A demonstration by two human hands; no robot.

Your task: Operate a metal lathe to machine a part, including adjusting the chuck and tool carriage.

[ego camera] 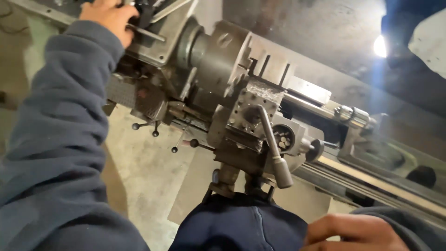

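Head view, tilted, over a metal lathe (241, 88). Left hand (109, 18) raised to the top-left picture edge, fingers curled on a dark lever (144, 16) at the headstock; fingertips partly cut off by the frame, blue sleeve (60, 130) fills the left side. Right hand (355, 232) low at the bottom edge, fingers loosely bent, resting against dark blue clothing; whether it grips anything cannot be told. Chuck (223, 58) sits just right of the headstock. Tool post with 1 long handle (274, 148) stands near the body. Tailstock (353, 116) well right along the bed. Bare concrete floor (144, 172) lies open between sleeve and carriage
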